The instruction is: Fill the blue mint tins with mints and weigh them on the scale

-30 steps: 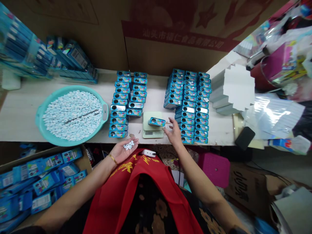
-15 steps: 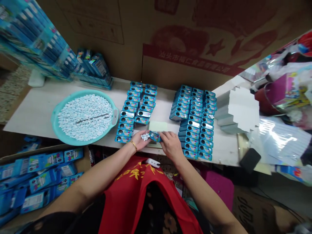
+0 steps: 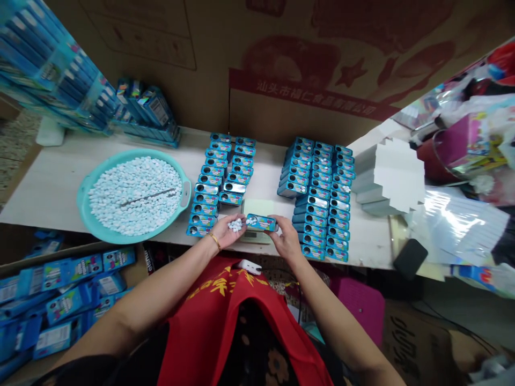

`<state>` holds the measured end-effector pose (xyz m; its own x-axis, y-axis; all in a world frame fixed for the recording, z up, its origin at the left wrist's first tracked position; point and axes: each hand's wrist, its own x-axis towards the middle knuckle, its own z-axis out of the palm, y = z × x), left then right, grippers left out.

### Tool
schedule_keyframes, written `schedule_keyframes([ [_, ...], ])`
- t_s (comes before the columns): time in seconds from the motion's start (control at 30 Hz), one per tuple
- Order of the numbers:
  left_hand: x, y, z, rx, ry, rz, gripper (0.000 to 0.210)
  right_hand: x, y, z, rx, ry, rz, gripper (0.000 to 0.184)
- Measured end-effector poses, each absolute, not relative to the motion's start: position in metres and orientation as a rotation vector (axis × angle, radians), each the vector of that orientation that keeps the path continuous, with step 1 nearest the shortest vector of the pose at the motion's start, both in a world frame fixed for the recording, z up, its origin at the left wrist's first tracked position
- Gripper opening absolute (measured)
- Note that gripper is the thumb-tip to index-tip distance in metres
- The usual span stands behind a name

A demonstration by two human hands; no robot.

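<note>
My left hand (image 3: 229, 230) is cupped, palm up, around a small heap of white candies (image 3: 235, 225). My right hand (image 3: 286, 238) grips a small blue candy tin (image 3: 261, 222) by its right end. The tin's round opening faces up at its left end, close to my left fingertips, and white candies show at the hole. Beneath both hands lies a pale flat scale (image 3: 257, 206), partly covered by them. Rows of similar blue tins with dark round holes stand on either side, one group on the left (image 3: 206, 198) and another on the right (image 3: 316, 212).
A turquoise basin (image 3: 186, 193) full of candies, with a thin dark strip on top, stands at the left. A white folded stack (image 3: 398, 174) and a black object (image 3: 410, 261) are at the right. Blue boxes fill a carton (image 3: 137, 273) below left. A large cardboard box (image 3: 213, 102) walls the back.
My right hand has turned and lowered the tin, so its top with the hole now faces up beside my left hand. The view has shifted slightly.
</note>
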<state>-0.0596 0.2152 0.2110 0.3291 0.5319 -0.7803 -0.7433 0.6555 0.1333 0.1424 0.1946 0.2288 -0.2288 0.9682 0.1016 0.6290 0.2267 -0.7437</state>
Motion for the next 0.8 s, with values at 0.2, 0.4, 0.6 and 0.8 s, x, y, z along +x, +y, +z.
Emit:
schedule_keyframes([
  [0.2, -0.080, 0.198, 0.214, -0.274, 1.001, 0.868, 0.013, 0.144, 0.211, 0.177, -1.419, -1.463, 1.121, 0.030],
  [0.4, -0.092, 0.171, 0.216, -0.316, 1.010, 0.822, 0.014, 0.155, 0.200, 0.196, -1.452, -1.791, 0.857, 0.048],
  [0.6, -0.093, 0.157, 0.211, -0.315, 1.011, 0.768, 0.015, 0.119, 0.147, 0.237, -1.441, -2.192, 0.560, 0.025],
  [0.8, -0.100, 0.147, 0.211, -0.341, 1.063, 0.742, 0.017, 0.092, 0.116, 0.232, -1.205, -2.402, 1.077, 0.023],
])
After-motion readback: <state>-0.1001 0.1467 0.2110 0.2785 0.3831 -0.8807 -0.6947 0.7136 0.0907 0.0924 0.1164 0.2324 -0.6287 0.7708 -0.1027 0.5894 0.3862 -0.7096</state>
